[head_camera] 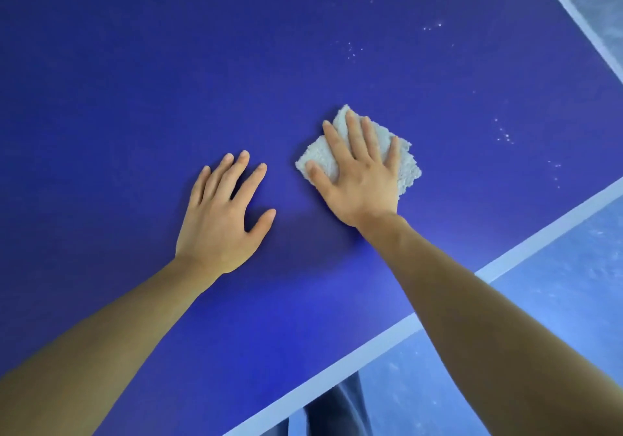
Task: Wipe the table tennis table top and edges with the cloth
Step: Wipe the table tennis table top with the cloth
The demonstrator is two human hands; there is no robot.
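On the blue desk (pixel 135 98) | right grip (pixel 362 179): arm outstretched, palm down, fingers straight, released, pressing flat | cloth (pixel 406 165): folded, pinned under that palm, edges showing around it | left grip (pixel 219 223): released, splayed on desk, apart from cloth

I am seeing left arm (pixel 101 331) and right arm (pixel 488 300) both reaching forward, bare. Left hand (pixel 219 216) lying palm down, fingers straight and spreading, thumb angling out toward right. Right hand (pixel 359 176) reaching slightly farther, pressing palm down, fingers straight, slightly fanning.
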